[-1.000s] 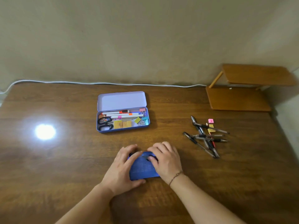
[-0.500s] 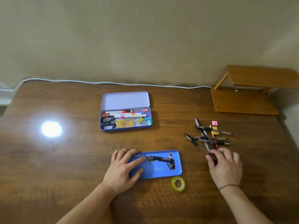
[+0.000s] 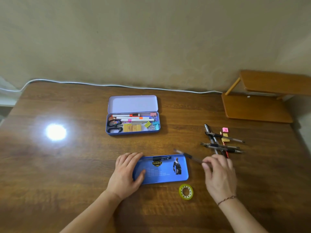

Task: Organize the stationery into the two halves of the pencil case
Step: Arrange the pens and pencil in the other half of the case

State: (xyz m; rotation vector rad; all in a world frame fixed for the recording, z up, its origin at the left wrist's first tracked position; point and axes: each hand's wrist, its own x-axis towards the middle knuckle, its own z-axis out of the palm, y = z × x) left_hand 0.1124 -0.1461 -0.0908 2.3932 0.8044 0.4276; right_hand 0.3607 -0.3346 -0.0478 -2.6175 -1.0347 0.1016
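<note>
A blue pencil-case half (image 3: 168,177) lies near the front of the table with one dark pen (image 3: 161,158) along its far edge. My left hand (image 3: 126,174) rests on its left end, thumb on the tray. My right hand (image 3: 218,174) pinches a blurred dark pen (image 3: 188,155) that points left over the tray's right corner. A pile of pens (image 3: 220,143) with a pink eraser (image 3: 225,130) lies to the right. The open purple pencil case (image 3: 133,105) holds markers, scissors, erasers and binder clips.
A yellow tape roll (image 3: 185,191) lies in front of the blue tray. A wooden shelf (image 3: 257,106) stands at the back right. A white cable (image 3: 117,85) runs along the table's far edge. A bright light glare (image 3: 56,132) is on the left.
My right hand left the blue tray, reached the pen pile, took one pen and now moves it left toward the tray. The tape roll became visible.
</note>
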